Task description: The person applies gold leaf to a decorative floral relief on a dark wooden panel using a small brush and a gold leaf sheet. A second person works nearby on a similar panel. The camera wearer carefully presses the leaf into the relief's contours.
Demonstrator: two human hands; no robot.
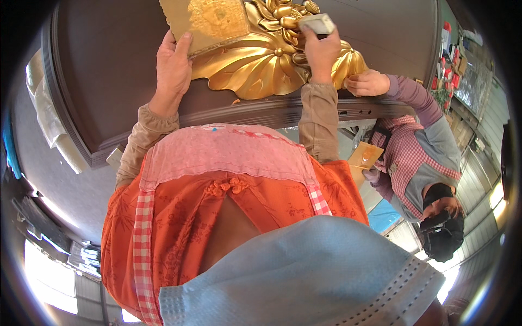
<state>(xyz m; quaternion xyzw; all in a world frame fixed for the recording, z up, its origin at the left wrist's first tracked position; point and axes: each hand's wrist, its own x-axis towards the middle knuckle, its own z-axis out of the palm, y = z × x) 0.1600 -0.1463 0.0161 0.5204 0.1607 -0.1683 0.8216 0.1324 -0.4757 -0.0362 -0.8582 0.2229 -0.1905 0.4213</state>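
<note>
In the head view, my left hand (174, 67) grips the lower left edge of a flat board (222, 36) whose face is smeared with a gold-brown substance. My right hand (322, 51) pinches a small pale block (317, 24), slightly blurred, over the gilded flower part of a carved relief. This gold relief (261, 67), with large ribbed leaves and lotus-like flowers, lies on a dark brown panel (110, 69). The board hides part of the relief's left side. Whether the block touches the carving, I cannot tell.
A co-worker (408, 163) at the right has one hand (367, 83) at the relief's right leaf and holds a smeared board (366, 156) in the other. The panel's moulded frame (261, 112) runs between me and the relief. Red and white items (448, 69) stand beyond the panel at right.
</note>
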